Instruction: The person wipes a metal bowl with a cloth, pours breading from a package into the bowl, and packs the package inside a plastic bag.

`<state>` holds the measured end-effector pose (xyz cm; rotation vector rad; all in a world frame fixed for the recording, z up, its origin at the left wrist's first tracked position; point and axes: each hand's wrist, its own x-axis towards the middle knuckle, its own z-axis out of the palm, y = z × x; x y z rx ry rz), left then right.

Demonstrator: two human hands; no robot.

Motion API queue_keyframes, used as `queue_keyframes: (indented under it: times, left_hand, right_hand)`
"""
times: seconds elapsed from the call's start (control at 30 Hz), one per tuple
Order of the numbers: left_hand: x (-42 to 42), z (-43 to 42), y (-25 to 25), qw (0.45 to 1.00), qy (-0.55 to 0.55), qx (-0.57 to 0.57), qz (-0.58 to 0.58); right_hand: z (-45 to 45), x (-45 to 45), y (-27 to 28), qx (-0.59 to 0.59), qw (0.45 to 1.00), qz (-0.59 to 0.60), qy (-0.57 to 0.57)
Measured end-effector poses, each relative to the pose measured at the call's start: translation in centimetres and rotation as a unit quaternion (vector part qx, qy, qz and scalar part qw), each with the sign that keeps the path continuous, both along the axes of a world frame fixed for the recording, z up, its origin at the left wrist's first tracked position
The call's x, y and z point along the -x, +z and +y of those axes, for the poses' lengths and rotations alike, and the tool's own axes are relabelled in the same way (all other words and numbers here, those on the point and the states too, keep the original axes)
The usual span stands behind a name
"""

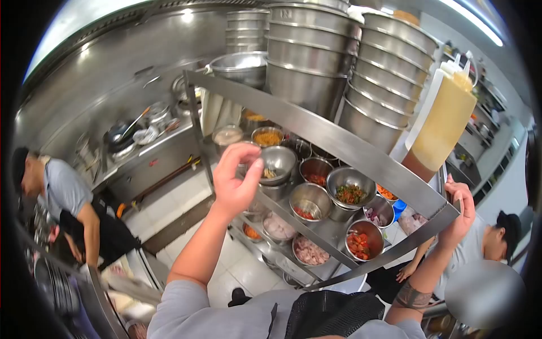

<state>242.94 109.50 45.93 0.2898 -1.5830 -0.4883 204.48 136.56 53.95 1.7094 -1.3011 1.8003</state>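
My left hand (240,179) is raised in front of the rack with nothing in it, fingers curved and the thumb apart. Just beyond it sits a steel bowl (278,164) with a little pale food at the bottom. My right hand (460,212) is at the near right corner of the steel rack (316,121), its fingers bent around the frame edge. Close by stand a bowl of chopped greens and red bits (350,194), a pot of cut tomatoes (359,243) and a bowl of red onion (377,214).
Tall stacks of steel pots (310,62) and a large squeeze bottle (443,113) stand on the top shelf. Pots of raw meat (310,248) sit lower. One co-worker (68,198) bends at the left, another (480,243) at the right. A wok (121,135) is on the stove.
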Motion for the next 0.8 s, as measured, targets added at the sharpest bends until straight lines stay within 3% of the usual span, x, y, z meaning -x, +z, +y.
queue_keyframes:
  times: [0.03,0.1,0.17,0.37,0.57,0.8]
  left_hand:
    - [0.2,-1.4,1.9,0.999,-0.013,0.038,0.006]
    - [0.4,-3.4,5.3,0.996,-0.036,0.079,0.003]
    - [1.3,-5.8,7.2,0.993,-0.065,0.098,0.026]
    - [1.9,-7.7,11.2,0.982,-0.115,0.133,0.074]
    - [2.9,-7.1,13.6,0.956,-0.023,0.293,0.022]
    - [1.9,-6.5,11.9,0.935,-0.011,0.355,0.007]
  right_hand:
    - [1.0,-2.0,1.1,0.008,1.000,0.002,-0.019]
    - [2.7,-5.9,2.5,-0.072,0.975,-0.102,-0.184]
    - [4.3,-7.9,2.8,-0.060,0.962,-0.067,-0.258]
    - [4.9,-15.7,5.3,-0.042,0.968,0.009,-0.246]
    - [1.2,-20.9,9.3,-0.105,0.939,0.134,-0.299]
    - [-3.8,-20.9,13.1,-0.081,0.916,0.278,-0.278]
